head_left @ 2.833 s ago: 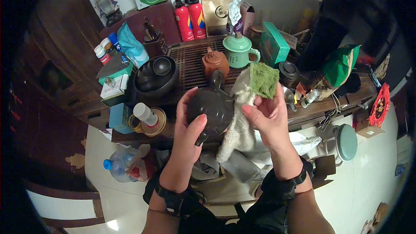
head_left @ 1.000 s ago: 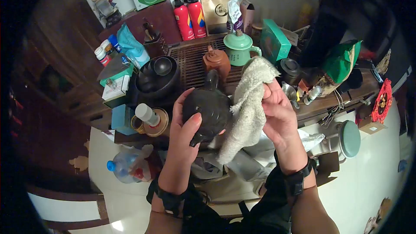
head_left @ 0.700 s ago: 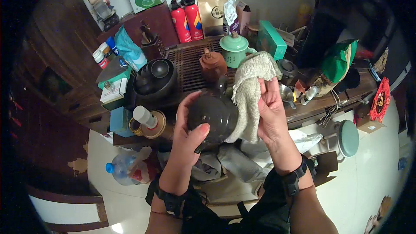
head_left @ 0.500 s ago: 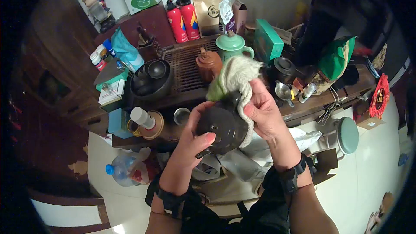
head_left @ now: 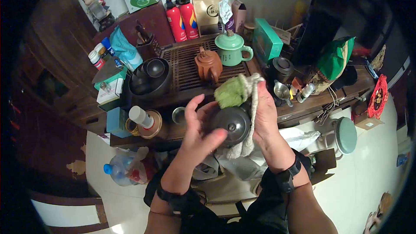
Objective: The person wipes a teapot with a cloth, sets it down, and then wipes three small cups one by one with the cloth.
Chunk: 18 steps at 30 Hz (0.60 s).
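A dark round teapot (head_left: 232, 125) is held in front of me, its lid and knob facing up toward the camera. My right hand (head_left: 265, 117) grips it from the right through a white and green cloth (head_left: 232, 93), which drapes over its far side and hangs along its right edge. On the left of the pot, my left hand (head_left: 199, 130) has its fingers spread, with the thumb in front of the pot. Beyond the hands, a brown clay teapot (head_left: 208, 64) and a green lidded mug (head_left: 232, 48) stand on the slatted tea tray (head_left: 180, 71).
A large black bowl (head_left: 149, 80) with smaller bowls sits left of the tray. Nearer are a white-capped container (head_left: 141, 117) and a metal cup (head_left: 179, 115). A small strainer (head_left: 282, 92) lies at right. A plastic bottle (head_left: 123, 170) and a green-topped stool (head_left: 346, 135) stand on the floor.
My left hand has opened its fingers from the dark teapot. The pot has turned and shifted right, and the cloth's green part now shows more above it.
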### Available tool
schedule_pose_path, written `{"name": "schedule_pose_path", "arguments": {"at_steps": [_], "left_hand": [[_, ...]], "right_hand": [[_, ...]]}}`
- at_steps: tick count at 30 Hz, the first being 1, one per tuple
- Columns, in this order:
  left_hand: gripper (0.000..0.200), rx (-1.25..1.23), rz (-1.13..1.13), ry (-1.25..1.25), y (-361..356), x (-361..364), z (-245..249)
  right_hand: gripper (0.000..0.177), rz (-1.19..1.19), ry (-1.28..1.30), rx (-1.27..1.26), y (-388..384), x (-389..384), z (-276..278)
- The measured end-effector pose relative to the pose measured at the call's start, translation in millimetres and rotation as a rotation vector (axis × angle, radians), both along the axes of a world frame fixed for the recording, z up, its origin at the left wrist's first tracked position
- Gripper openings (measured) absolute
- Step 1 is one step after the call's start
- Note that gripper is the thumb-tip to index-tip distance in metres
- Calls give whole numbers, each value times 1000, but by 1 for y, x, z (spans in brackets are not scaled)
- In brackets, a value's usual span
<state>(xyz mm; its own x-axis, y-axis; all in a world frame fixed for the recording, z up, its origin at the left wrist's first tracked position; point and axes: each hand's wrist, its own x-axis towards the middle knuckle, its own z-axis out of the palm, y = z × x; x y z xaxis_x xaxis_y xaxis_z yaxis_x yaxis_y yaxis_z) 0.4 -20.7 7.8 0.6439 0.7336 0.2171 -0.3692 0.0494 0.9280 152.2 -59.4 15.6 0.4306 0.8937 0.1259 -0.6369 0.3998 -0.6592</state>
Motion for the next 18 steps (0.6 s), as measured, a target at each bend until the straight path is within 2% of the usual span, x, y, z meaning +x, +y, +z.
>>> {"name": "schedule_pose_path", "arguments": {"at_steps": [3, 5, 6, 8, 12, 13, 16, 18], "left_hand": [[77, -456, -152, -225, 14, 2, -20], [82, -625, -186, -250, 13, 15, -28], [81, -490, -140, -272, 3, 21, -30], [80, -224, -42, -315, -15, 23, -36], [79, -276, 78, -109, -10, 14, -22], [77, -292, 70, -104, -6, 10, -18], [75, -141, 38, -49, 5, -2, -11], [81, -76, -7, -34, 12, -7, -12]], "right_hand": [[45, -147, 73, -28, -1, 3, 8], [42, -263, 19, -31, -1, 4, 9], [40, -321, -33, -36, 0, 2, 6], [50, -384, -150, -21, 3, -1, -6], [35, -349, -444, -36, 0, 7, -8], [34, -306, -491, -28, -3, 9, -5], [34, -71, -564, -71, -6, 22, 1], [40, 11, -278, -175, -4, 27, 5]]}}
